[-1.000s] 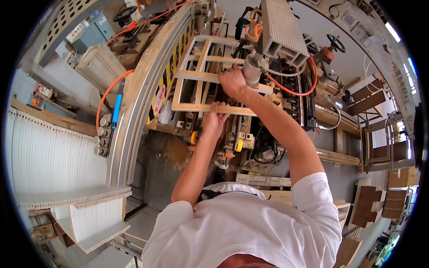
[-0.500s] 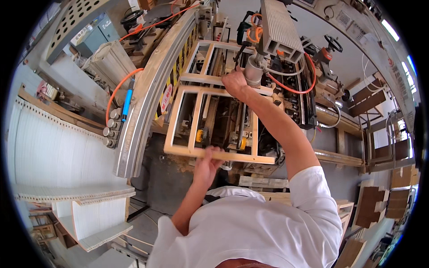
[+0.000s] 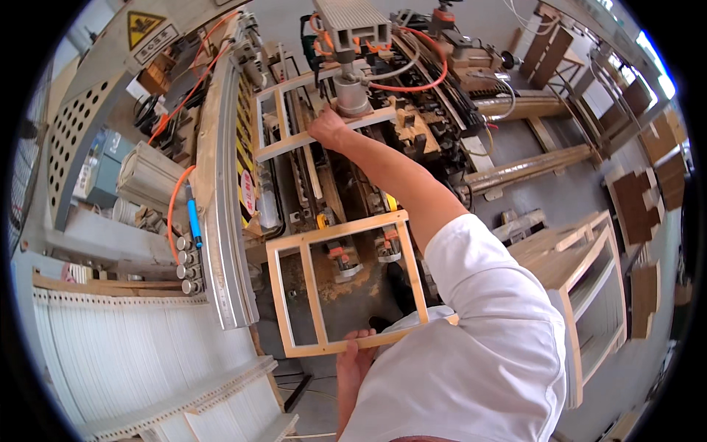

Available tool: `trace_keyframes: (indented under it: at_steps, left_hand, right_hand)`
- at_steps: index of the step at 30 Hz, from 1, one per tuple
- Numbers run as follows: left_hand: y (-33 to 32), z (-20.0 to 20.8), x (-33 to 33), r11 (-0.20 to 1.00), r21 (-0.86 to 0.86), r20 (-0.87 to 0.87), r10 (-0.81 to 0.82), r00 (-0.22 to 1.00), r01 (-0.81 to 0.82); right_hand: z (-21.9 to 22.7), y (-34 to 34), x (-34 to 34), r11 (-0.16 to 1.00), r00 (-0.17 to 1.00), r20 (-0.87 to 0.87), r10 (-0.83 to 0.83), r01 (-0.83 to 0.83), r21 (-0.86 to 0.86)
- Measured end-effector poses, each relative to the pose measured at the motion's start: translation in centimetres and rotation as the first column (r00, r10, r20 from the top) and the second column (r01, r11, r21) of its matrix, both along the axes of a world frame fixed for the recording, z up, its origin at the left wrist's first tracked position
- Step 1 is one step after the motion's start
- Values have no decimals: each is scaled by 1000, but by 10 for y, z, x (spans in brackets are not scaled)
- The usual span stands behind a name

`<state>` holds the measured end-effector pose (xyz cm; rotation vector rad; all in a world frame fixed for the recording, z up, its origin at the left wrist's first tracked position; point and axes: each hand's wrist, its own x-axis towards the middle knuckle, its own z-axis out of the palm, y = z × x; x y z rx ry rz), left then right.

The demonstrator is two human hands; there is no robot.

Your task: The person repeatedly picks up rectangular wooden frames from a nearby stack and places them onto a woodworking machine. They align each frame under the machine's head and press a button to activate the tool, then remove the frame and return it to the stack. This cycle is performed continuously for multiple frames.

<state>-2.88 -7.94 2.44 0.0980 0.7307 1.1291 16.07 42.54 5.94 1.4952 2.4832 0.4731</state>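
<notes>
And right up front, a white shirt [image 3: 479, 317], soft and creased at the shoulder, with the left hand [image 3: 356, 358] just beyond its edge, fingers pinching the nearest rail of the near wooden frame [image 3: 314, 295]! A smooth, pale rectangle, this one, held out before the torso, a single crossbar splitting it into a narrow and a wide opening, white showing along the inner edges. Off to the right, a pale timber framework [image 3: 587, 258], all straight slats and squared corners; across to the left, white panels [image 3: 125, 346] packed in tight ribs, their edges dotted with round holes. Through the near frame, tan sawdust [image 3: 353, 289] lies powdery. Out reaches the bare right forearm [image 3: 398, 173], and there's the right hand [image 3: 328, 129], fingers curled at the closer rail of the far wooden frame [image 3: 294, 142]; whether they actually pinch it, there's no telling from this view. That far frame lies over the machine, its closer rail right beside a dull metal cylinder [image 3: 352, 96]. Higher up looms a ribbed grey beam [image 3: 353, 18], hollow-ended, and a glossy red hose [image 3: 440, 66] loops away in a wide curve
</notes>
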Motion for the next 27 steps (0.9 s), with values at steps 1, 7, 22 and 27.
trace_keyframes:
  at_steps: [1, 7, 22, 27]
  left_hand:
    - [-6, -2, -7, 1000, -19, 12, 8, 1000, -8]
    - [-32, -64, -57, 970, -219, -45, 95, 994, -103]
    - [-49, -242, -60, 832, -390, -458, 198, 867, -395]
    - [-39, -233, -38, 883, -321, -522, 136, 842, -341]
  right_hand:
    - [1, 0, 1, 1000, 1000, 20, -5, 5, -16]
    - [-6, -7, 8, 986, 1000, 18, 10, -13, 168]
    - [-1, 2, 7, 995, 997, -18, 76, -75, 60]
    - [6, -2, 10, 990, 995, 18, 102, -104, 96]
